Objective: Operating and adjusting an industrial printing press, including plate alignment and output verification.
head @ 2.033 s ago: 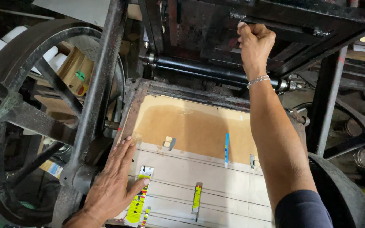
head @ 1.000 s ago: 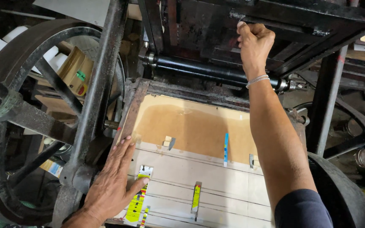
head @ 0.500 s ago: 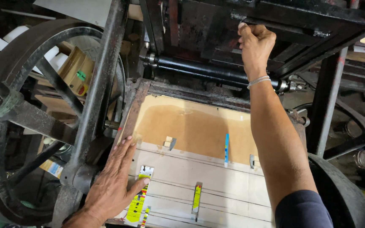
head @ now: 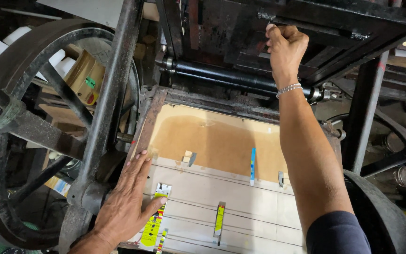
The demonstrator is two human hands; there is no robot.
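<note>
- Right hand (head: 285, 44) raised, fist clenched around a dark metal bar (head: 306, 29) in the upper frame of the press, above the far edge of the bed.
- Thin silver bangle (head: 288, 89) on the right wrist; forearm runs down over the right side of the bed into a dark blue sleeve (head: 337, 234).
- Black roller (head: 222, 77) lies crosswise just under that fist, along the far edge of the bed.
- Left hand (head: 128, 207) flat, grip released, fingers spread, palm pressed on the near left corner of the press bed (head: 222, 146); it holds nothing.
- Bed covered with tan packing at the far half and pale sheets at the near half.
- Yellow printed strip (head: 153, 226) just beside the left thumb, touching the pale sheet.
- Second yellow strip (head: 219, 220) near the middle of the near edge; blue strip (head: 253, 164) further in, towards the right.
- Large iron flywheel (head: 5, 155) left of the bed, well clear of the left hand.
- Cardboard box (head: 83, 80) seen through the spokes, behind the wheel.
</note>
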